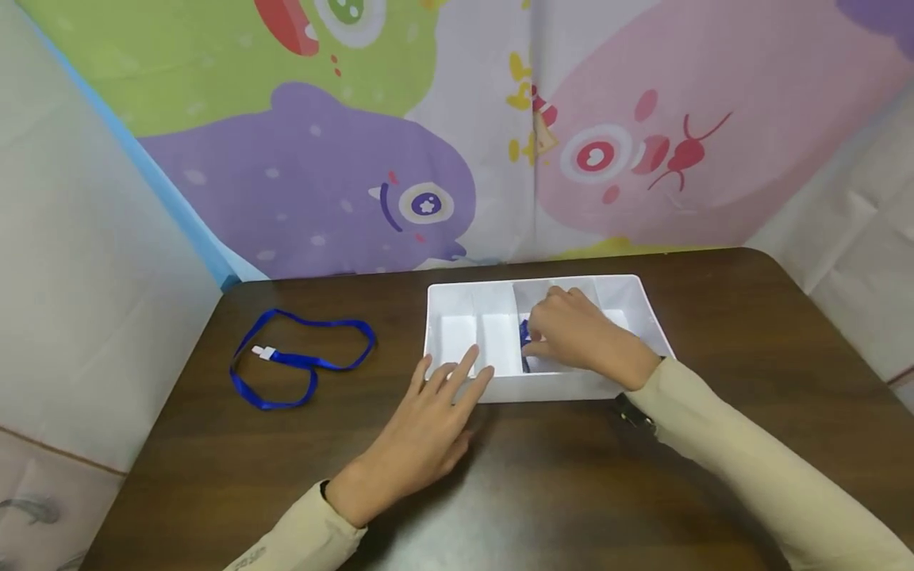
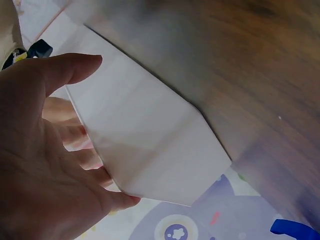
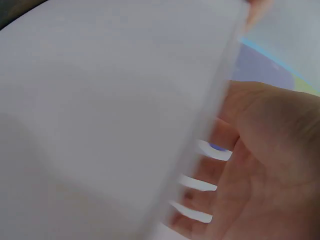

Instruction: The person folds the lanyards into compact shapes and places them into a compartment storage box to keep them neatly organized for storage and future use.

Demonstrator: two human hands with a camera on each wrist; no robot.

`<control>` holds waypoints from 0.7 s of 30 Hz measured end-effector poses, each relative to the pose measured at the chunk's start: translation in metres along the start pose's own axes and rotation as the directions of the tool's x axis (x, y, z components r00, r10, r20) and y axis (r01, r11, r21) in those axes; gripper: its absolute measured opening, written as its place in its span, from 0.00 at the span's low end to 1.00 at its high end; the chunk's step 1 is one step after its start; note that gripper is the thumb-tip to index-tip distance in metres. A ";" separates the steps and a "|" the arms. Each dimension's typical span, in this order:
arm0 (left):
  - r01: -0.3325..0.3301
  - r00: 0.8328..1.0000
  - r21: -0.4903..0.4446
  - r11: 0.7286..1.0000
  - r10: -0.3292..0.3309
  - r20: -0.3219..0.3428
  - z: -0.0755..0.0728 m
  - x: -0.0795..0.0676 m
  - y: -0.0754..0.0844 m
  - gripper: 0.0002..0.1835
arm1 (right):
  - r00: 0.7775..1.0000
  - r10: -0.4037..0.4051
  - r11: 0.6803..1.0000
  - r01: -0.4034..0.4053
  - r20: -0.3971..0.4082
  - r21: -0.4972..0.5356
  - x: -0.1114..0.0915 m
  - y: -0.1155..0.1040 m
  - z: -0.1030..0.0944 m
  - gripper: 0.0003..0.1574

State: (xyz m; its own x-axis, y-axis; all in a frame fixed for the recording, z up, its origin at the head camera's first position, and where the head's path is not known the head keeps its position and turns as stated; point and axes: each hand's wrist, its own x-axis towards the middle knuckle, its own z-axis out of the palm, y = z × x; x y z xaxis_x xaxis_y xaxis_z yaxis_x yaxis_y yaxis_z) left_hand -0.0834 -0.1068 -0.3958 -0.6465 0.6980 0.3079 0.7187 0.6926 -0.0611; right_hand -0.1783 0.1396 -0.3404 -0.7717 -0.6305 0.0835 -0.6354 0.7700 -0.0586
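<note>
A white divided box (image 1: 557,388) stands toward the back of the table. My right hand (image 1: 571,329) reaches down into its third compartment from the left, fingers bent. Thumb and forefinger pinch a dark blue strap (image 1: 524,337) beside the divider; most of it is hidden under the hand. In the right wrist view, the near wall (image 3: 110,115) covers the fingertips. My left hand (image 1: 417,420) is spread at the box's front left, fingertips over the rim, holding nothing. The left wrist view has its thumb in front of the outer wall (image 2: 135,120).
A blue lanyard (image 1: 307,362) with a white clip (image 1: 264,352) lies looped on the brown table (image 1: 485,492), left of the box. Behind the table hangs a cartoon-printed cloth (image 1: 493,143). Pale cloth sheets (image 1: 86,262) flank both sides.
</note>
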 end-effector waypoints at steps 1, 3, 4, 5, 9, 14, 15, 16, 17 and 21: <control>0.002 1.000 -0.001 1.000 -0.002 0.001 0.000 -0.001 0.000 0.48 | 1.000 -0.006 1.000 0.006 -0.022 0.010 -0.003 -0.001 -0.002 0.13; 0.004 1.000 -0.002 1.000 -0.004 0.004 0.001 -0.001 0.001 0.49 | 0.996 -0.028 0.999 0.030 -0.080 0.032 -0.011 -0.006 -0.007 0.12; 0.006 1.000 -0.001 1.000 -0.006 0.009 0.001 -0.001 0.001 0.49 | 0.992 -0.049 0.997 0.055 -0.115 0.048 -0.016 -0.009 -0.008 0.11; 0.007 1.000 0.001 1.000 -0.007 0.011 0.001 -0.001 0.001 0.49 | 0.986 -0.068 0.995 0.079 -0.151 0.063 -0.021 -0.013 -0.008 0.11; 0.012 1.000 0.010 1.000 -0.013 0.024 0.002 -0.003 0.001 0.49 | 0.948 -0.154 0.978 0.186 -0.279 0.091 -0.042 -0.031 0.000 0.11; 0.033 0.999 -0.070 0.997 -0.031 0.036 -0.002 -0.003 0.002 0.47 | 0.935 -0.193 0.979 0.204 -0.297 0.005 -0.064 -0.055 0.021 0.16; 0.041 0.999 -0.117 0.992 -0.037 0.032 -0.004 -0.002 0.002 0.44 | 0.936 -0.190 0.981 0.195 -0.295 -0.015 -0.067 -0.058 0.024 0.15; 0.052 0.998 -0.174 0.983 -0.048 0.026 -0.006 -0.001 0.002 0.41 | 0.938 -0.187 0.982 0.185 -0.292 -0.035 -0.069 -0.061 0.027 0.15; 0.066 0.998 -0.243 0.968 -0.063 0.021 -0.010 0.000 0.001 0.38 | 0.939 -0.183 0.983 0.177 -0.292 -0.047 -0.071 -0.063 0.028 0.15; 0.126 0.988 -0.463 0.877 -0.152 -0.019 -0.027 0.005 -0.016 0.25 | 0.938 -0.193 0.981 0.178 -0.289 -0.077 -0.077 -0.067 0.030 0.15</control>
State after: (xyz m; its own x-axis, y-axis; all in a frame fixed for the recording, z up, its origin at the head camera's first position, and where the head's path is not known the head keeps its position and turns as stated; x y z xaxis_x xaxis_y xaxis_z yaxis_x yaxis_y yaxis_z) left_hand -0.0911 -0.1192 -0.3677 -0.7434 0.5809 0.3316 0.6674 0.6117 0.4246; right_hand -0.0776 0.1336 -0.3725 -0.5931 -0.7112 0.3773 -0.7587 0.6505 0.0335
